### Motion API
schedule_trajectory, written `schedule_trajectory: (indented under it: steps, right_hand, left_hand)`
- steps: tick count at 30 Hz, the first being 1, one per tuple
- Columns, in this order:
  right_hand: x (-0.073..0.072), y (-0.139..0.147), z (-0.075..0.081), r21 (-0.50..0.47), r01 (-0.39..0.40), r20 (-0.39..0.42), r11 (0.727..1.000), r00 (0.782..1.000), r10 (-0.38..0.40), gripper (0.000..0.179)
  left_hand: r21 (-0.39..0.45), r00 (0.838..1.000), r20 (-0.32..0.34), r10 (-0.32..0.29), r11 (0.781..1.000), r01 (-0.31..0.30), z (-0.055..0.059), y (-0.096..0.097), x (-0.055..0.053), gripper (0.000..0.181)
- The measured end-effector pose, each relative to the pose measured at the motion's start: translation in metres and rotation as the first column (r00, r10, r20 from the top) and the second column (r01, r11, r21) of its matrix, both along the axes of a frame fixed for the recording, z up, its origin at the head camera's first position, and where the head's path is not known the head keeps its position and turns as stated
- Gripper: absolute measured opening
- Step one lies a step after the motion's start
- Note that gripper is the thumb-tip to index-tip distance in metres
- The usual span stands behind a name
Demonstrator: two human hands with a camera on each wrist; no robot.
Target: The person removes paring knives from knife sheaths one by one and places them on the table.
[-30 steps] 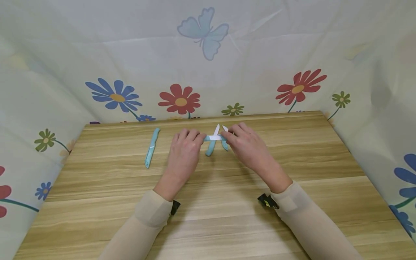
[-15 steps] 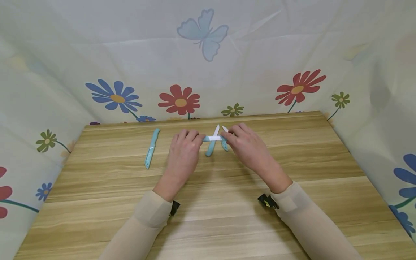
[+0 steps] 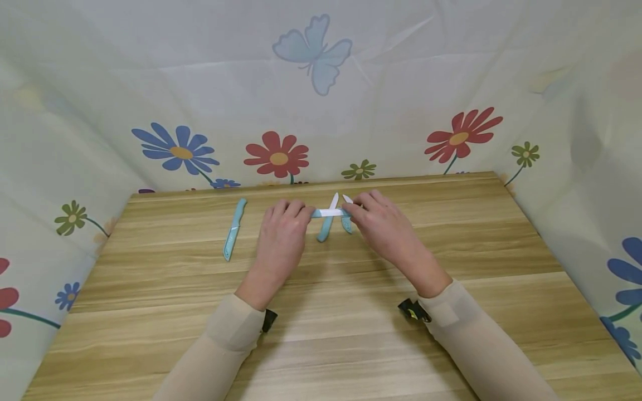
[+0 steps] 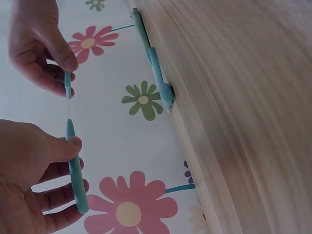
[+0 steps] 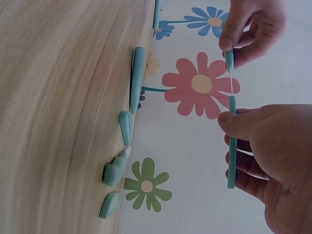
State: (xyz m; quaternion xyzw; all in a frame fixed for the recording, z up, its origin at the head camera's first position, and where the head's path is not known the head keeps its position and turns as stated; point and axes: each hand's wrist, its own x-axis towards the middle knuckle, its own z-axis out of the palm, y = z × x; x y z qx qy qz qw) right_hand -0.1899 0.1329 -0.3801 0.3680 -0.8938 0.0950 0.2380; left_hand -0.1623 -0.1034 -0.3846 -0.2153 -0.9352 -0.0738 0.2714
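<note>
A small knife is held level above the table between both hands. My left hand (image 3: 282,231) grips its teal handle (image 4: 75,170), thumb on one side and fingers on the other. My right hand (image 3: 383,225) pinches the teal sheath (image 5: 232,141) at the opposite end. A stretch of white blade (image 3: 331,213) shows between handle and sheath. Beneath, in the head view, lies another knife (image 3: 326,228) with a bare white blade and teal handle. Right of it are a teal perforated sheath (image 3: 347,224) and a white blade tip (image 3: 347,198), partly covered by my right hand.
A sheathed teal knife (image 3: 233,229) lies at the left on the wooden table (image 3: 351,345). Behind the table's back edge hangs a white flower-printed cloth (image 3: 200,72), which also encloses both sides.
My left hand has shifted slightly left with the knife handle, and a little more white blade shows outside the sheath. My right hand and the things on the table stay put.
</note>
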Motion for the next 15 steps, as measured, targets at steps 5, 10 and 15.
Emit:
schedule_trajectory:
  steps: [5, 10, 15]
  right_hand:
    - [-0.0002, 0.0004, 0.0004, -0.008, 0.004, 0.007, 1.0, 1.0, -0.004, 0.031]
    - [-0.0007, 0.0013, 0.0005, -0.019, 0.004, 0.014, 1.0, 1.0, -0.004, 0.029]
    - [-0.001, 0.0022, 0.0012, -0.025, 0.007, 0.02, 1.0, 1.0, -0.007, 0.029]
  left_hand:
    - [-0.003, 1.0, -0.002, 0.005, 1.0, -0.005, 0.0002, -0.0001, -0.0006, 0.02]
    - [0.005, 1.0, -0.004, 0.008, 1.0, -0.008, 0.0002, -0.0011, -0.0008, 0.019]
    - [0.009, 1.0, -0.008, 0.011, 1.0, -0.011, 0.0003, -0.0022, -0.001, 0.019]
